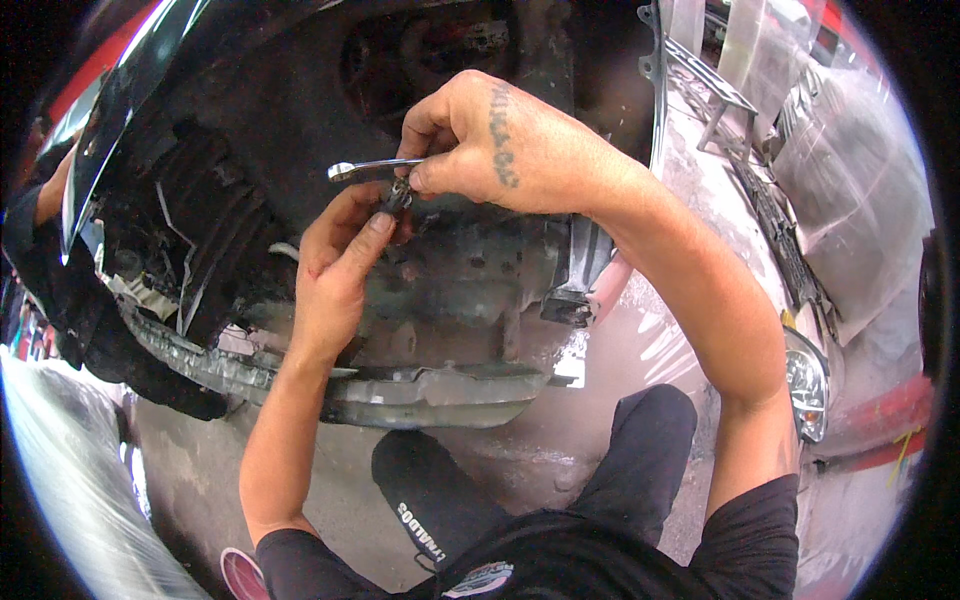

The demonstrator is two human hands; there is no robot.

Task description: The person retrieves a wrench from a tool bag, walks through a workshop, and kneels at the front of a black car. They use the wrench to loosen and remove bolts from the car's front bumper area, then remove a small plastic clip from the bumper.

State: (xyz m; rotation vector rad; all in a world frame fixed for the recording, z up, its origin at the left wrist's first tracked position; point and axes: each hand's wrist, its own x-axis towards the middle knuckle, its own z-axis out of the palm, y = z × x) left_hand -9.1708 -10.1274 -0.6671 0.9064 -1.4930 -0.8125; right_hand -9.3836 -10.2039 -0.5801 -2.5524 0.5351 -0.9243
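Observation:
Both my hands meet in front of a car's opened-up front end. My left hand is closed in a pinch on a small dark cylindrical part, held between thumb and fingers. Just above it, my right hand is closed on a slim, shiny metal wrench. The wrench's rounded end points left, past my fingertips. My right thumb and fingertips are also close against the top of the dark part; exactly how they touch it is hidden.
A scuffed crossbar runs along the car's front, just ahead of my knees. A loose headlight and a long black grille-like piece lie to the right, beside plastic sheeting. Another person in dark clothes is at the left.

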